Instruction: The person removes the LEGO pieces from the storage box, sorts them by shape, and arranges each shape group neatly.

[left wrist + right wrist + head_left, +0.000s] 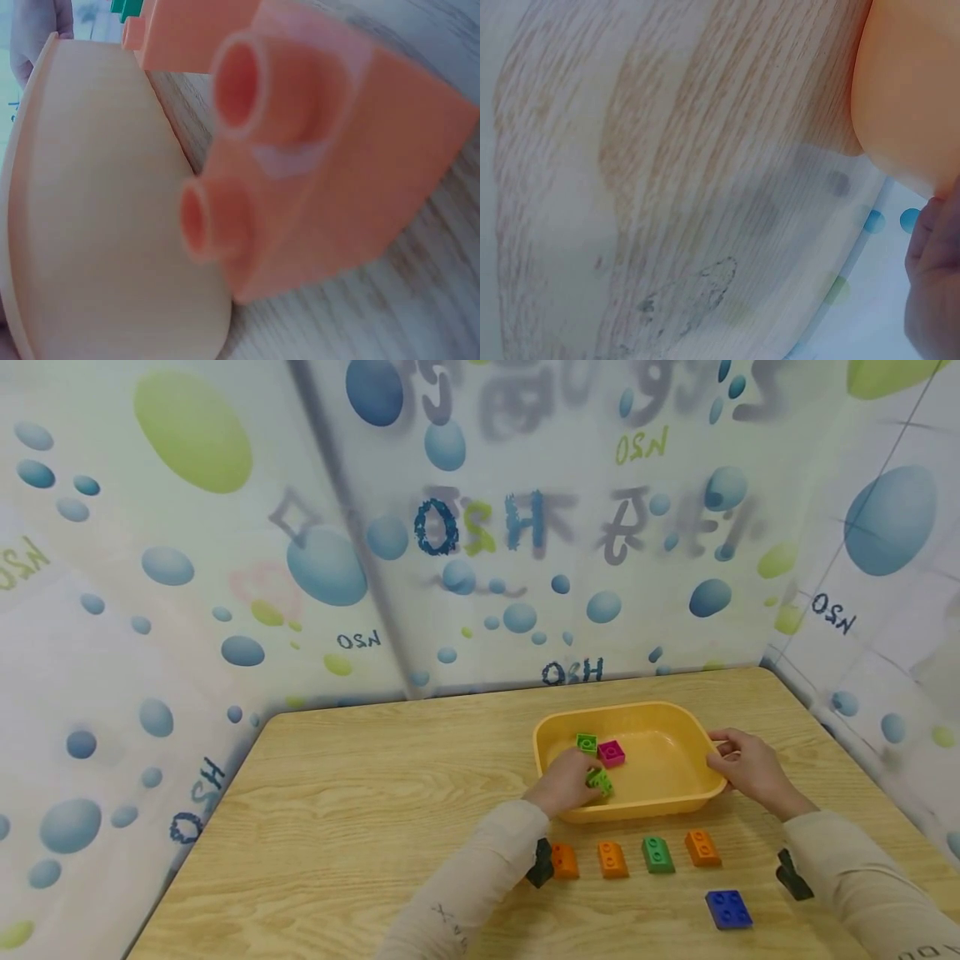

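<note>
A yellow tray (660,760) stands on the wooden table. My left hand (572,781) reaches over its near left rim, fingers curled at a light green toy brick (602,782), which it pinches; the fingertips are partly hidden. Just beyond lie another light green brick (587,742) and a magenta brick (612,753), both inside the tray. At the tray's right end my right hand (753,770) grips the rim between thumb and fingers. In the right wrist view this hand (935,274) shows at the tray's outer wall (911,97).
In front of the tray a row of bricks lies on the table (360,810): an orange brick (565,861) by the left wrist, another orange brick (612,860), a green brick (657,855) and an orange brick (702,848). Nearer lies a blue brick (728,910). A patterned wall (480,635) backs the table.
</note>
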A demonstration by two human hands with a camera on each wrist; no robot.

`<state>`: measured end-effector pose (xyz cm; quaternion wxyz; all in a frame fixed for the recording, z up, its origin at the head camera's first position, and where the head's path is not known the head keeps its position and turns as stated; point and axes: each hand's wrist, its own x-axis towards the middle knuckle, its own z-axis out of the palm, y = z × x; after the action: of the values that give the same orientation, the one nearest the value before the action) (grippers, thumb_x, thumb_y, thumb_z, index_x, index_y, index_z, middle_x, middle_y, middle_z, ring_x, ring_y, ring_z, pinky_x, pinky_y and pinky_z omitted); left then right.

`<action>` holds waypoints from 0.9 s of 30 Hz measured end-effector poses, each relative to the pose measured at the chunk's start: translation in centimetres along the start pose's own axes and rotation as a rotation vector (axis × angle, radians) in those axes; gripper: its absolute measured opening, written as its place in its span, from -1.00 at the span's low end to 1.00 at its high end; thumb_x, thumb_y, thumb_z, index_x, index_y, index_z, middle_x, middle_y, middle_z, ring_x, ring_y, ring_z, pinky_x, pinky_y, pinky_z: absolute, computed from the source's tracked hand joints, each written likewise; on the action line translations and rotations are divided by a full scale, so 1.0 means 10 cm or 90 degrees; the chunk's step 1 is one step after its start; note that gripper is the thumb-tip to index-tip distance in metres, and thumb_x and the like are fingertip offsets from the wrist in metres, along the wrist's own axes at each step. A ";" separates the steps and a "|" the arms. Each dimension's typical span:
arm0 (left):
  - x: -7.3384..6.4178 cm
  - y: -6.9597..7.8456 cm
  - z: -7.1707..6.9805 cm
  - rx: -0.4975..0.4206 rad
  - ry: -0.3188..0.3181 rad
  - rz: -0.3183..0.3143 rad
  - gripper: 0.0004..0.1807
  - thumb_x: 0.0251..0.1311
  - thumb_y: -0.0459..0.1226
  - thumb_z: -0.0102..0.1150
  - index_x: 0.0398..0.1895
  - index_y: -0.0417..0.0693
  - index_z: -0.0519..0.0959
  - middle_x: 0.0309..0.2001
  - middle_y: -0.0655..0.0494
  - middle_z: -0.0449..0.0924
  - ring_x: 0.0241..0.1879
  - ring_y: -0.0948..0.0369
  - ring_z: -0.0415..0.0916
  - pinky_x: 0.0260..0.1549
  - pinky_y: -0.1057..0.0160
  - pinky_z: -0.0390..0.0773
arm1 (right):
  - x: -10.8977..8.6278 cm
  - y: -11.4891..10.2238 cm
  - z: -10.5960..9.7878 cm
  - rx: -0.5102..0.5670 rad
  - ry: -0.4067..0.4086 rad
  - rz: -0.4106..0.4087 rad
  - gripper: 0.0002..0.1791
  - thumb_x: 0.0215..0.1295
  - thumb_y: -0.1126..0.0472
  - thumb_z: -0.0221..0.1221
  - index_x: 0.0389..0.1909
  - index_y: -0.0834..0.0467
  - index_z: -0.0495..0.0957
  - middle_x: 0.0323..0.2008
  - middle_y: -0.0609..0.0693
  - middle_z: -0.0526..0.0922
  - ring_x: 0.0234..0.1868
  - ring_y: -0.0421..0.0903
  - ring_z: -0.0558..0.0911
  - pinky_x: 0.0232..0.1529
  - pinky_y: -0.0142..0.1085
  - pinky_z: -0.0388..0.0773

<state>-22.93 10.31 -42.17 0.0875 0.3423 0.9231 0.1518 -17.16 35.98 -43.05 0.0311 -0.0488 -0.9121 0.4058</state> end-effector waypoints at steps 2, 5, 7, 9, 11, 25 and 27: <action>0.01 0.00 0.01 -0.004 -0.003 -0.011 -0.64 -0.05 -0.19 0.29 -0.13 -0.06 0.58 -0.21 0.18 0.53 -0.19 0.31 0.40 -0.19 0.45 0.37 | 0.00 0.00 0.00 -0.001 0.000 0.001 -0.53 0.14 0.33 0.04 0.05 0.48 0.24 -0.28 0.32 0.45 -0.44 -0.02 0.53 -0.60 -0.32 0.53; 0.03 0.00 0.03 -0.011 -0.004 -0.019 -0.63 -0.07 -0.19 0.31 -0.12 -0.04 0.56 -0.25 0.19 0.52 -0.25 0.32 0.40 -0.25 0.46 0.37 | 0.00 0.00 0.01 -0.001 -0.001 0.004 -0.53 0.14 0.33 0.04 0.05 0.48 0.24 -0.28 0.32 0.44 -0.45 -0.03 0.52 -0.59 -0.33 0.53; 0.03 -0.01 0.03 -0.007 -0.009 -0.018 -0.59 -0.05 -0.19 0.30 -0.07 -0.02 0.54 -0.25 0.20 0.52 -0.26 0.33 0.40 -0.26 0.46 0.38 | 0.00 0.00 0.01 0.001 -0.001 0.005 -0.53 0.14 0.33 0.04 0.05 0.48 0.23 -0.28 0.32 0.44 -0.45 -0.03 0.52 -0.59 -0.32 0.53; 0.04 -0.01 0.03 0.005 -0.014 -0.011 -0.57 -0.03 -0.18 0.28 -0.02 0.00 0.52 -0.20 0.21 0.53 -0.20 0.33 0.41 -0.20 0.46 0.37 | 0.00 -0.01 0.01 0.003 -0.002 0.005 -0.53 0.14 0.33 0.04 0.05 0.48 0.23 -0.28 0.31 0.44 -0.44 -0.02 0.53 -0.59 -0.32 0.53; 0.04 0.00 0.03 0.016 -0.022 -0.005 -0.57 0.00 -0.18 0.26 0.01 0.02 0.51 -0.14 0.24 0.53 -0.14 0.32 0.40 -0.13 0.44 0.35 | 0.00 -0.01 0.00 0.004 -0.002 0.004 -0.53 0.14 0.33 0.03 0.05 0.48 0.23 -0.28 0.31 0.45 -0.44 -0.01 0.53 -0.59 -0.32 0.53; 0.04 -0.01 0.02 -0.042 -0.041 -0.020 -0.58 -0.06 -0.21 0.30 -0.06 -0.04 0.53 -0.20 0.19 0.52 -0.27 0.34 0.40 -0.26 0.47 0.39 | 0.00 -0.01 0.00 0.003 -0.005 0.007 -0.52 0.14 0.33 0.03 0.06 0.48 0.23 -0.28 0.31 0.44 -0.44 -0.02 0.53 -0.58 -0.31 0.53; 0.05 -0.01 0.02 -0.053 -0.038 -0.025 -0.58 -0.07 -0.20 0.31 -0.07 -0.04 0.53 -0.22 0.19 0.52 -0.27 0.33 0.40 -0.25 0.46 0.39 | 0.00 -0.01 -0.01 0.004 -0.004 0.006 -0.52 0.14 0.33 0.03 0.06 0.48 0.22 -0.28 0.31 0.44 -0.43 -0.02 0.52 -0.58 -0.32 0.53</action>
<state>-23.27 10.60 -42.38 0.1322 0.3247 0.9194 0.1781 -17.15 35.95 -42.93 0.0263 -0.0515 -0.9107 0.4090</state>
